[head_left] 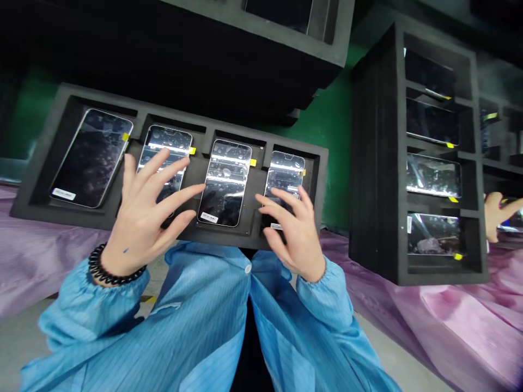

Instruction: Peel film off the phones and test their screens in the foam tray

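A black foam tray (163,111) lies before me with several phone screens in its slots, each with a yellow tab. My left hand (149,212) is over the second screen (169,136) from the left, fingers spread, and hides its lower part. The tip of its index finger is by the left edge of the third screen (224,185). My right hand (294,226), fingers apart, covers the lower part of the rightmost screen (286,163). Whether the fingertips touch the glass is unclear. The leftmost screen (93,158) lies tilted in its slot, away from both hands.
A tall stack of black trays (376,163) with screens in the top one stands at the right. Another dark stack (339,51) rises behind my tray. At the far right edge shows another person's hand (492,215). Pink cloth (368,277) hangs along the near edge.
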Available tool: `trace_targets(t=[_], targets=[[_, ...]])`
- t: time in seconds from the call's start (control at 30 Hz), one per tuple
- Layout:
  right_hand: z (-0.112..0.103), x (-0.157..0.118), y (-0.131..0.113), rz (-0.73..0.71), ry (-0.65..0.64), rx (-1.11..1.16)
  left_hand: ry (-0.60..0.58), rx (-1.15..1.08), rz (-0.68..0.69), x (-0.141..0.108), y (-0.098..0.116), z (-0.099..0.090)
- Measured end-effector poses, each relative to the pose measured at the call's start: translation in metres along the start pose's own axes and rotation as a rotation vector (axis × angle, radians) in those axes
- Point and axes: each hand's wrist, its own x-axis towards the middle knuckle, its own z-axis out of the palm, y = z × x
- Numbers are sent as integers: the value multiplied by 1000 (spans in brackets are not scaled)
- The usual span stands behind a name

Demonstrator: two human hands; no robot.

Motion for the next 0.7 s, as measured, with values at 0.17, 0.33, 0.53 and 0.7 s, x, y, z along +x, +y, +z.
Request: trace_targets(t=[0.17, 0.33, 0.53, 0.7], targets=[[-19, -35, 20, 105, 116, -28, -80, -79, 125, -13, -12, 21], [-21, -55, 18, 15, 67, -41, -71, -140, 177, -2, -2, 35], [-19, -56, 22, 67, 102, -67, -55, -192, 64, 4, 10, 29], [-21, -46, 33, 74, 134, -98, -22, -194, -35, 0, 13, 24]])
